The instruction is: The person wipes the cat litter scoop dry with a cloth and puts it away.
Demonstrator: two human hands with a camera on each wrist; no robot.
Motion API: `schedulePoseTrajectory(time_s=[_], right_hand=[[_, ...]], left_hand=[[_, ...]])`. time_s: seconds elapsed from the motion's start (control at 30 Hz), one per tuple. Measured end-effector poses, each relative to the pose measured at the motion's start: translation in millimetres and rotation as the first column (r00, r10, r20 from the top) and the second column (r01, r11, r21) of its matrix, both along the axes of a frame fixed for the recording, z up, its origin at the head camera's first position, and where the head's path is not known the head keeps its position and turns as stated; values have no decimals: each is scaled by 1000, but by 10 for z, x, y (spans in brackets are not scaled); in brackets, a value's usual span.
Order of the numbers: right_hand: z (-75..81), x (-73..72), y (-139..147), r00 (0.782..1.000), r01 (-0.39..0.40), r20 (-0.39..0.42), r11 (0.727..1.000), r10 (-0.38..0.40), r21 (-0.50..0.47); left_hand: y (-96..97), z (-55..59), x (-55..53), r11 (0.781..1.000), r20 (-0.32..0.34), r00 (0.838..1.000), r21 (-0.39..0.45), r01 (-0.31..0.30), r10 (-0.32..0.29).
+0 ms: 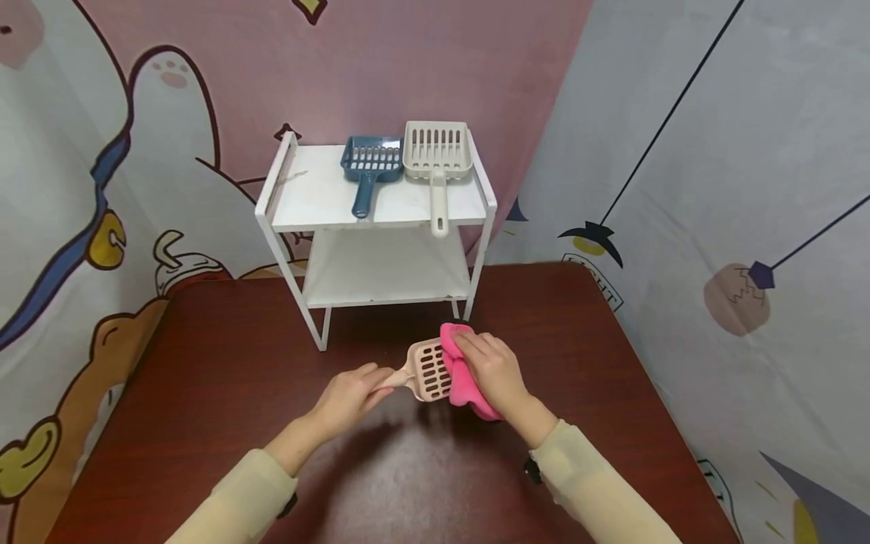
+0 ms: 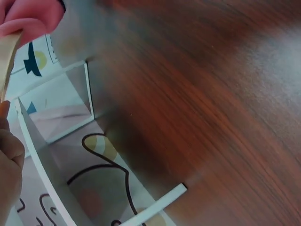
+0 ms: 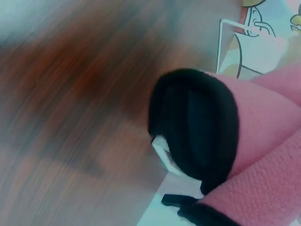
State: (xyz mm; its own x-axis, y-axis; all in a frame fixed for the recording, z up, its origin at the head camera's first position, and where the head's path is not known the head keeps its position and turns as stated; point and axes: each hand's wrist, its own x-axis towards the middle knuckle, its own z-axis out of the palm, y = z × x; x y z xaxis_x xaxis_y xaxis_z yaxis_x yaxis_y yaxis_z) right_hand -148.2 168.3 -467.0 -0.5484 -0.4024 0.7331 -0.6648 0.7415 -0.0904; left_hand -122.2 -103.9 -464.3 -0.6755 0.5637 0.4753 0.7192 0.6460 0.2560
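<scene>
My left hand (image 1: 350,397) grips the handle of a beige slotted litter scoop (image 1: 428,370), held above the table in the head view. A bright pink cloth (image 1: 467,385) with dark edging is in my right hand (image 1: 492,370), which holds it against the right end of the scoop and covers that end. In the left wrist view, part of the left hand (image 2: 10,165) and the scoop's pale side (image 2: 7,56) show at the left edge, touching the pink cloth (image 2: 35,19). The right wrist view is filled on its right by the folded cloth (image 3: 263,150); the right fingers are hidden there.
Behind the hands stands a white two-tier shelf (image 1: 387,264). On its top lie a dark blue litter scoop (image 1: 365,189) and a larger cream litter scoop (image 1: 439,189), its handle overhanging the front edge. The brown wood-grain table (image 1: 217,393) meets cartoon-printed cloth walls (image 1: 680,151).
</scene>
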Motion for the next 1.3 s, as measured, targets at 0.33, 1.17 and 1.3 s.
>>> schedulePoseTrajectory(time_s=[0.33, 1.17, 1.3], right_hand=[[-245, -60, 526, 983, 150, 82, 975, -165, 166], [-82, -50, 566, 977, 136, 163, 990, -140, 35], [-50, -62, 541, 975, 131, 174, 991, -135, 36]], left_hand=[[-225, 183, -6, 990, 171, 984, 123, -67, 45], [-557, 923, -34, 954, 374, 925, 246, -171, 70], [-590, 1010, -53, 944, 401, 915, 284, -165, 40]])
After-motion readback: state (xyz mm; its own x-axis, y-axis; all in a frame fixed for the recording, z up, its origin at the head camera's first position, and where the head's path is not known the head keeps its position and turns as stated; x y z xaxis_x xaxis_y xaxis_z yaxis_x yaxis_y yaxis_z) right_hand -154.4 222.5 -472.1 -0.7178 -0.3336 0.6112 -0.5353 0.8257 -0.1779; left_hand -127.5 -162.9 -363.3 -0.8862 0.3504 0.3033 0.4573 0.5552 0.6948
